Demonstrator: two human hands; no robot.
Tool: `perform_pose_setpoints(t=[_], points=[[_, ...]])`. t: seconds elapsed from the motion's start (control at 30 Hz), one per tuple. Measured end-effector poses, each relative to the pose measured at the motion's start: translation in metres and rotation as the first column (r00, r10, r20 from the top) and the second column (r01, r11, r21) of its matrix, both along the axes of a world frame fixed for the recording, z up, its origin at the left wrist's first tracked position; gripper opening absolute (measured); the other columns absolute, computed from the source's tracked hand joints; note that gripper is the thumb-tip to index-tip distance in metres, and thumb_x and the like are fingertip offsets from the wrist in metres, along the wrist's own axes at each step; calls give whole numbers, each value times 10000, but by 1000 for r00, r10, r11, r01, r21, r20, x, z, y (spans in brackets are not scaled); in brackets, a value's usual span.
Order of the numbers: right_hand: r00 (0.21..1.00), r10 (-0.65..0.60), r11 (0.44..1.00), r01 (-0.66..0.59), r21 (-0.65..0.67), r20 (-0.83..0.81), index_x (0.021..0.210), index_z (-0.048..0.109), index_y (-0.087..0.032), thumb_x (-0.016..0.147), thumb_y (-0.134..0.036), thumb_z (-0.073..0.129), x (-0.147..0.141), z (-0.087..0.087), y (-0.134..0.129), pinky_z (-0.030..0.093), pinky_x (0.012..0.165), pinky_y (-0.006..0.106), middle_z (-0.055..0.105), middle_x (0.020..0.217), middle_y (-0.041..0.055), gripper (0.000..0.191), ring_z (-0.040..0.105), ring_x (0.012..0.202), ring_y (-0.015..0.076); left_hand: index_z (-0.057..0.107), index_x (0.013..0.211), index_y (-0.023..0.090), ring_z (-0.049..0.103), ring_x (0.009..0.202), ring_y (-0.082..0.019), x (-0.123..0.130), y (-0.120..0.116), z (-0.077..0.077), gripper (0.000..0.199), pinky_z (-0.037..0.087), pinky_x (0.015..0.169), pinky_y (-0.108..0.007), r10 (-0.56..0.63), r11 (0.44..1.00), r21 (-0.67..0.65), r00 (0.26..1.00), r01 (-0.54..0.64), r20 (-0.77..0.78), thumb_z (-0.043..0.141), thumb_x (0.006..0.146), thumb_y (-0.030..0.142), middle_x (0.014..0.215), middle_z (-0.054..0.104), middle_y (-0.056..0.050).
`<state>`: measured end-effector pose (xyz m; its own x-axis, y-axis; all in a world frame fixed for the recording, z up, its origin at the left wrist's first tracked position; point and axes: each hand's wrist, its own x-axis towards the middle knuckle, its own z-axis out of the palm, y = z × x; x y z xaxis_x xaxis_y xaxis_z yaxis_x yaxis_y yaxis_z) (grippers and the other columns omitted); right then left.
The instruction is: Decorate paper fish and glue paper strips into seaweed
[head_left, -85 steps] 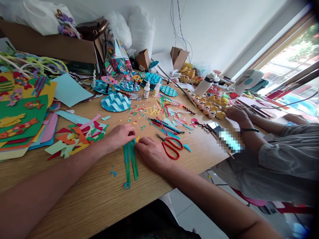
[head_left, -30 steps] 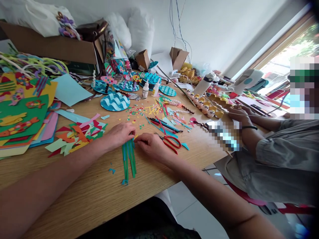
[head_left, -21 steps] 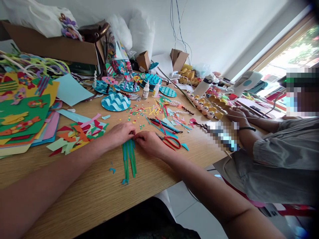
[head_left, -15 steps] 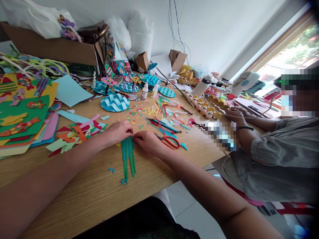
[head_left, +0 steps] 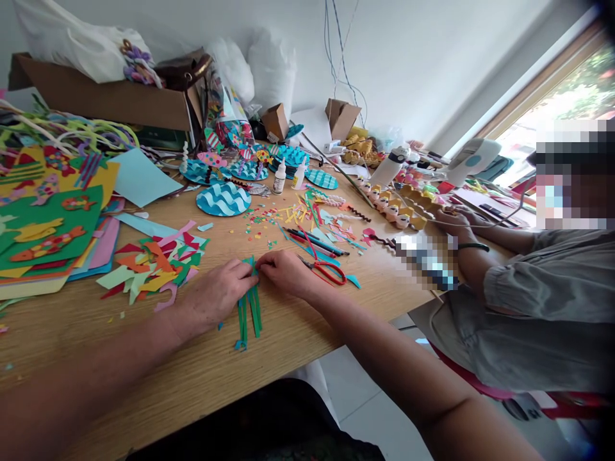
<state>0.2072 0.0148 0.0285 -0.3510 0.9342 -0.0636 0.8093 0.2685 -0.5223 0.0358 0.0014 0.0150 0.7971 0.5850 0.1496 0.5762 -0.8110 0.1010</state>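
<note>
A piece of green and blue paper cut into long strips (head_left: 257, 312) lies on the table in front of me, its loose ends toward my body. My left hand (head_left: 221, 288) is closed over its left side, fingertips on the strips. At the upper right edge of the paper, my right hand (head_left: 283, 272) pinches with thumb and forefinger. The two hands almost touch, and they hide part of the paper. Red-handled scissors (head_left: 329, 271) lie just right of my right hand, beside several dark pencils (head_left: 319, 243).
Coloured paper scraps (head_left: 154, 266) and stacked sheets (head_left: 57, 246) lie to the left. Glue bottles (head_left: 279, 177) and blue wave-patterned discs (head_left: 223, 199) stand farther back. A co-worker's hands (head_left: 454, 221) are at the table's right, near an egg-carton strip (head_left: 401, 214).
My left hand has moved down toward me from the top of the paper and now covers its left side. My right hand stays at almost the same place.
</note>
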Motion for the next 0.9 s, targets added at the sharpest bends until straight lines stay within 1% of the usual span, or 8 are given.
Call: perform_pose_setpoints(t=[0.1, 0.23, 0.33, 0.43, 0.53, 0.67, 0.8, 0.9], points=[[1000, -1, 1000, 2, -17, 15, 846, 691, -146, 749, -125, 441, -1, 2, 3, 380, 600, 193, 681, 774, 30, 269, 563, 667, 109, 593, 1011, 193, 473, 899, -205, -1, -3, 0, 303, 428, 763, -328, 3, 1000, 10, 999, -2, -41, 363, 847, 84, 912, 548, -50], [999, -45, 998, 45, -39, 9, 832, 699, -147, 729, -110, 437, -3, 4, 9, 369, 576, 178, 678, 753, 25, 284, 548, 641, 98, 579, 1042, 204, 462, 894, -209, -4, -5, -4, 298, 427, 748, -327, 12, 998, 66, 999, -10, -36, 369, 856, 104, 909, 533, -53], [996, -85, 996, 85, -21, 11, 854, 701, -145, 729, -108, 438, -3, 4, 12, 368, 583, 181, 680, 764, 29, 294, 549, 649, 101, 574, 1055, 209, 458, 891, -214, -5, -6, -6, 300, 430, 740, -332, 19, 995, 102, 999, -15, -39, 369, 859, 109, 894, 523, -53], [996, -94, 996, 94, 11, -8, 861, 699, -138, 727, -109, 442, -3, 4, 11, 365, 579, 188, 677, 758, 31, 292, 549, 649, 105, 566, 1071, 223, 461, 895, -212, -5, -7, -7, 306, 430, 749, -330, 42, 993, 109, 997, -35, -64, 372, 862, 112, 897, 516, -47], [998, -67, 998, 67, -7, -19, 821, 699, -150, 715, -119, 446, -3, 3, 9, 354, 547, 183, 672, 726, 18, 276, 544, 628, 100, 559, 1084, 229, 463, 906, -211, -5, -8, -8, 313, 421, 771, -332, 64, 992, 116, 995, -56, -70, 366, 866, 115, 915, 519, -48], [1000, -11, 1000, 12, -27, 21, 772, 698, -156, 705, -137, 451, -5, 2, 9, 347, 526, 175, 671, 703, 16, 256, 542, 611, 95, 547, 1101, 239, 463, 908, -208, -6, -8, -12, 319, 417, 777, -329, 80, 988, 136, 994, -69, -77, 368, 866, 121, 922, 521, -41], [997, -52, 998, 54, -32, 63, 821, 705, -134, 716, -121, 446, -6, 11, 13, 348, 532, 175, 682, 739, 34, 280, 546, 617, 95, 556, 1084, 237, 464, 904, -212, -6, -7, -16, 300, 422, 762, -335, 78, 982, 176, 994, -63, -77, 383, 864, 131, 930, 528, -50], [995, -88, 995, 90, -41, 48, 849, 706, -138, 727, -118, 442, -4, 19, 13, 349, 540, 163, 685, 764, 25, 291, 547, 616, 83, 560, 1080, 251, 469, 900, -204, -6, -7, -18, 297, 423, 757, -332, 72, 979, 192, 997, -64, -38, 390, 865, 138, 938, 536, -51]])
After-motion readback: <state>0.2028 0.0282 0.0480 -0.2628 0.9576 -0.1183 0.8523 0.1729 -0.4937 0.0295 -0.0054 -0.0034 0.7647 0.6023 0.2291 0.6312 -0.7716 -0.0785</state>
